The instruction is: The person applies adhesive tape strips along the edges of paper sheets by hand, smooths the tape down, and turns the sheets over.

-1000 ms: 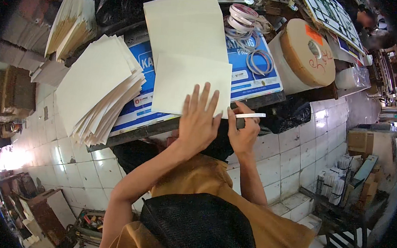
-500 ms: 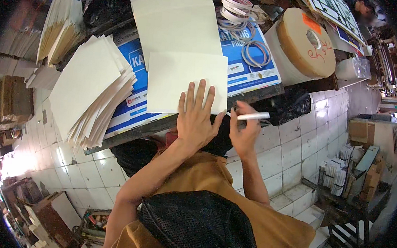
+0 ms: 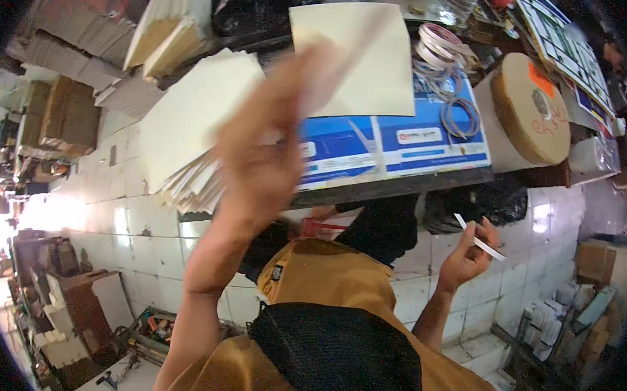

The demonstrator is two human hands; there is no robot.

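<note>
My left hand [image 3: 263,134] is raised over the left part of the table and smeared by motion. A pale blurred sheet of paper [image 3: 349,56], seen nearly edge-on, extends from its fingers. Behind it a cream paper sheet [image 3: 376,76] lies on the blue printed covering [image 3: 436,159]. Fanned cream papers [image 3: 196,107] lie to the left, partly hidden by my left hand. Off the table's front edge, at the right, my right hand [image 3: 465,260] pinches a thin white stick [image 3: 486,246], tilted down to the right.
Rolls of pale tape [image 3: 440,48] and a grey coil [image 3: 459,118] sit right of the cream sheet. Beyond stands a large roll with a cardboard face [image 3: 530,112]. A black plastic bag [image 3: 473,207] is under the table's edge. Cardboard boxes [image 3: 72,117] stand far left.
My left hand has lifted from the table and moved left, taking the front paper with it. My right hand has moved right and away from the table with the white stick. The view has shifted.
</note>
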